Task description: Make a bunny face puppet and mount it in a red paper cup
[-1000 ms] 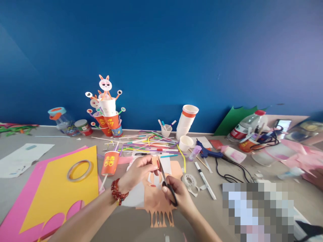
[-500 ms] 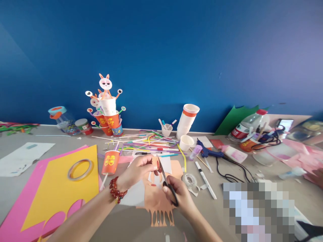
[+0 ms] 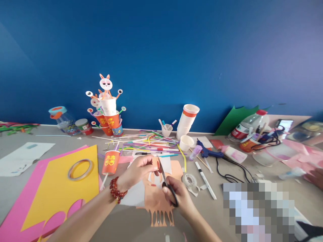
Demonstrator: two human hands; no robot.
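My left hand point(image 3: 143, 168), with a red bead bracelet point(image 3: 116, 190) at the wrist, pinches a small piece of orange paper point(image 3: 155, 162) bearing a red oval. Wrapped around the black handles of a pair of scissors point(image 3: 171, 194) is my right hand point(image 3: 179, 193). The blades point up and away and lie along the right edge of the small piece. Below both hands a larger sheet of orange paper point(image 3: 161, 198) lies on the table, its near edge cut into pointed gaps. White paper point(image 3: 133, 194) sits partly under it.
Yellow card point(image 3: 58, 174) with a tape roll point(image 3: 80, 169) lies left. An orange paper cup point(image 3: 111, 162), straws point(image 3: 148, 141) and stacked cups point(image 3: 186, 122) stand behind. To the right are clear tape point(image 3: 189, 180), a marker point(image 3: 205, 180), a blue glue gun point(image 3: 208, 152) and another person's hand point(image 3: 315, 178).
Almost nothing differs. Both hands, the scissors and the small orange piece stay in nearly the same place.
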